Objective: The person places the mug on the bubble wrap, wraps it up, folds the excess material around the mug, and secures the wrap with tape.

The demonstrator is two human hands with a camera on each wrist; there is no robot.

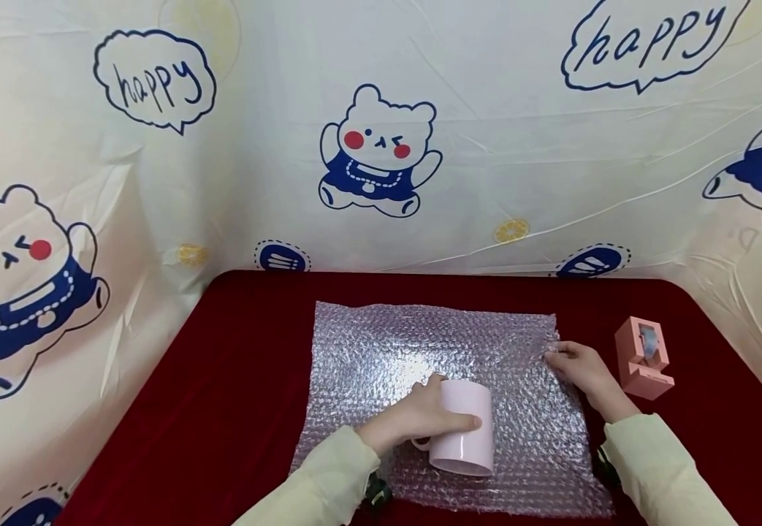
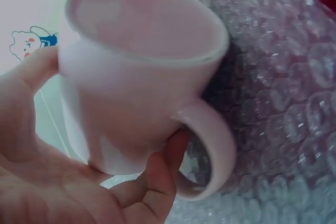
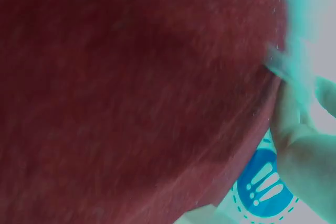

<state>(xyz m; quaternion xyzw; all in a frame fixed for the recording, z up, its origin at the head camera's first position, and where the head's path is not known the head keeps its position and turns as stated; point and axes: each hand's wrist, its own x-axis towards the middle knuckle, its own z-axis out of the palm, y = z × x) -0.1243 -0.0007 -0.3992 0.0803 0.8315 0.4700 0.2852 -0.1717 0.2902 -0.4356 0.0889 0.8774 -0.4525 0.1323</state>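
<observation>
Over dark-red tablecloth (image 1: 223, 402) and bubble wrap (image 1: 367, 343), the left hand (image 1: 416, 413) grips a pink mug (image 1: 466, 442) end-on to the person, left of the right hand (image 1: 584, 372) pinching the wrap's edge.

The left hand (image 1: 423, 413) hides part of the mug (image 1: 466, 447).
</observation>
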